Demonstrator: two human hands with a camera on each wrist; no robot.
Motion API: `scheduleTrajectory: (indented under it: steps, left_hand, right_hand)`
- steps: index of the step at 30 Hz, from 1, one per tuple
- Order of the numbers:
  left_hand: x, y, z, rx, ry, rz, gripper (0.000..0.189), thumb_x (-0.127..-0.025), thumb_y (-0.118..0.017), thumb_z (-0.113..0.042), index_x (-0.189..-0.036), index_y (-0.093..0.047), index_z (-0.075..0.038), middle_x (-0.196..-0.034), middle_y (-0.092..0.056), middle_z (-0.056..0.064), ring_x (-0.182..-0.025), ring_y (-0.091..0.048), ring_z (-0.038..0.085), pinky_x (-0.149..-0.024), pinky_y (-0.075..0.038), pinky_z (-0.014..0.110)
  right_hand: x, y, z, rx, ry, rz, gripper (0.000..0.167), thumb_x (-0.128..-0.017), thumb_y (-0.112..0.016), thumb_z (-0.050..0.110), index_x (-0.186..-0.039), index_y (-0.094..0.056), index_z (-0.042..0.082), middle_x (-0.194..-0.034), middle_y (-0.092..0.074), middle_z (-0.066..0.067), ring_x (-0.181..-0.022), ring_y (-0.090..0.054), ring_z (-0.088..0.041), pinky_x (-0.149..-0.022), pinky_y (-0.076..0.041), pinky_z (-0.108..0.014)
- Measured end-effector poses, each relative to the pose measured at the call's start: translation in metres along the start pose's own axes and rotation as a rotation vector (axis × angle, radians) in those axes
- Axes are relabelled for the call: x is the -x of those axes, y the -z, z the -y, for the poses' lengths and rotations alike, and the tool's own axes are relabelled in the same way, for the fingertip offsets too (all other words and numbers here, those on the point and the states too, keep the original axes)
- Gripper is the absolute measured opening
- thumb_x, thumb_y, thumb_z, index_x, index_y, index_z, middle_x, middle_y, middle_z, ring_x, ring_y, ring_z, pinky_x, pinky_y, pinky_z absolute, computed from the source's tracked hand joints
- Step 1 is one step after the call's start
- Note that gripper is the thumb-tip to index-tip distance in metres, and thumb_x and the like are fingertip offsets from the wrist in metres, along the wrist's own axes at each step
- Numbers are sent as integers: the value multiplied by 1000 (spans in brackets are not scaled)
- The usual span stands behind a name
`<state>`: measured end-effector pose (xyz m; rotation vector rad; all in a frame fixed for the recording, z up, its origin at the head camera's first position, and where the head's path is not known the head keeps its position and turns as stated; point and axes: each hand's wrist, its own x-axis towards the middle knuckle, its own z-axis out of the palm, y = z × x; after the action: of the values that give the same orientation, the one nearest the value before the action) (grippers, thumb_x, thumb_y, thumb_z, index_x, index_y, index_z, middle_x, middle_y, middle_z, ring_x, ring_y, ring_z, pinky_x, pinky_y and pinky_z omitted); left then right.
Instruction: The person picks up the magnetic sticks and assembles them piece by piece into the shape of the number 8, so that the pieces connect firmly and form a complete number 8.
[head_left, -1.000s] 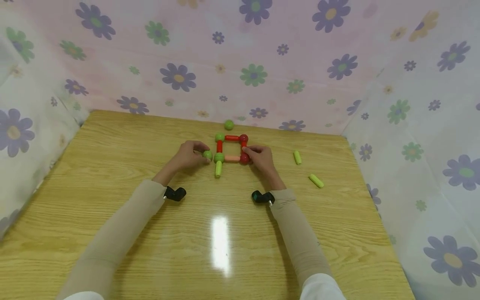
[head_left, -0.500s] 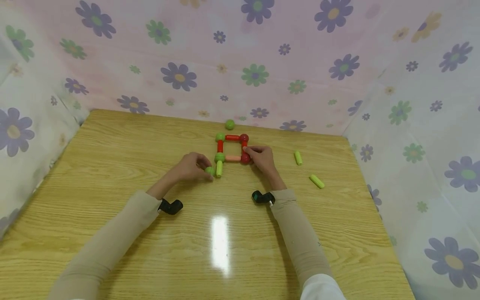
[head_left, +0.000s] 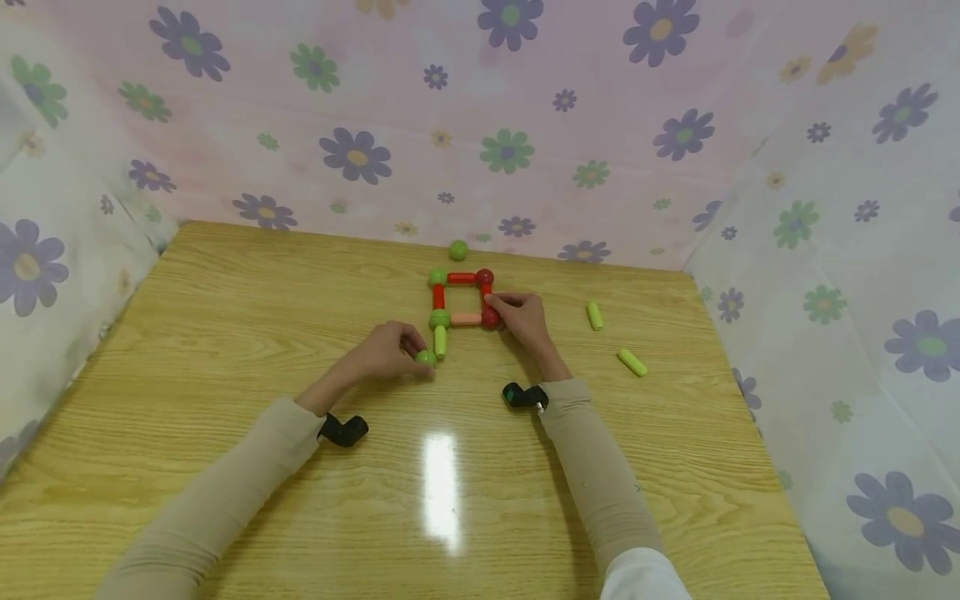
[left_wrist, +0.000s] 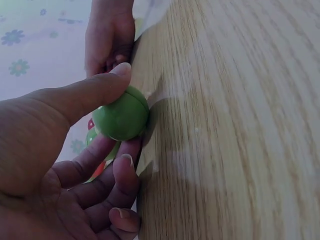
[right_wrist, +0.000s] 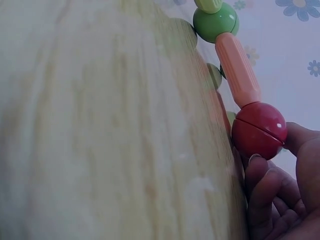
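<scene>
A square of magnetic-looking rods and balls lies on the table, with a red rod (head_left: 438,297) on its left and a pink rod (head_left: 467,319) along its near side. From its near-left green corner ball (head_left: 438,318) a yellow-green rod (head_left: 440,342) sticks out toward the person. My left hand (head_left: 386,350) pinches a loose green ball (left_wrist: 122,117) between thumb and fingers, right by that rod's free end. With thumb and fingers, my right hand (head_left: 522,320) grips the square's right-hand red rod, close to the near-right red ball (right_wrist: 258,131).
Another green ball (head_left: 458,250) rests behind the square near the table's back edge. Two loose yellow-green rods (head_left: 595,316) lie off to the right. Flowered cloth (head_left: 405,108) walls the table (head_left: 360,517) at the back and sides.
My left hand has brought the green ball from beside the near-left corner ball toward the person, to the end of the yellow-green rod. The right hand keeps its grip in place.
</scene>
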<state>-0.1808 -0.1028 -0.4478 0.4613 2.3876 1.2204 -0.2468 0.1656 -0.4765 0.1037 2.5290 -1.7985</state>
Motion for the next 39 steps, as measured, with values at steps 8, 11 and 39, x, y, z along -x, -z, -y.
scheduleTrajectory:
  steps: [8, 11, 39]
  left_hand:
    - [4, -8, -4, -15, -10, 10, 37, -81, -87, -26, -102, -67, -3, -97, -69, 8, -89, -64, 19, -77, -52, 31]
    - [5, -10, -4, -25, -25, -12, 36, -83, -86, -28, -102, -67, -4, -96, -69, 8, -88, -63, 19, -77, -52, 32]
    - [2, -20, 0, -17, -35, -122, 41, -84, -85, -36, -99, -66, -2, -92, -69, 8, -83, -63, 18, -74, -52, 30]
  right_hand:
    - [1, -1, 1, 15, -2, -12, 35, -95, -73, 33, -112, -77, 3, -101, -74, -17, -59, -58, -6, -52, -45, -20]
    - [1, -2, 2, 10, 0, -18, 35, -95, -74, 33, -112, -77, 3, -102, -74, -18, -59, -59, -6, -52, -45, -20]
    - [0, -2, 0, 31, 36, -3, 34, -98, -71, 28, -116, -75, 0, -103, -72, -17, -66, -60, -5, -59, -49, -18]
